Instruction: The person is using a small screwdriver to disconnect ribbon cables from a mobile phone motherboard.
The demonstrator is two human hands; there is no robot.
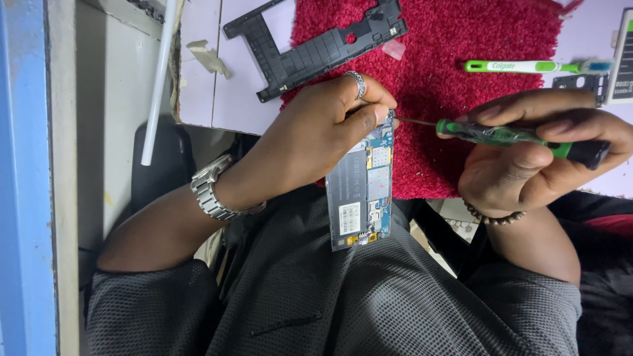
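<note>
My left hand (316, 138), with a ring and a metal wristwatch, grips the top end of an opened phone (361, 191) whose blue circuit board and grey battery face up. The phone hangs over my lap at the edge of a red mat (448, 53). My right hand (534, 155), wearing a bead bracelet, holds a green-and-black screwdriver (508, 136). Its thin metal tip points left and meets the phone's top edge right beside my left thumb.
A black plastic phone frame (316, 46) lies at the back, half on the mat and half on the pale purple tabletop (231, 92). A green-and-white toothbrush (527, 66) rests at the mat's right. Another phone part (623, 59) sits far right. A white rod (160, 79) leans at left.
</note>
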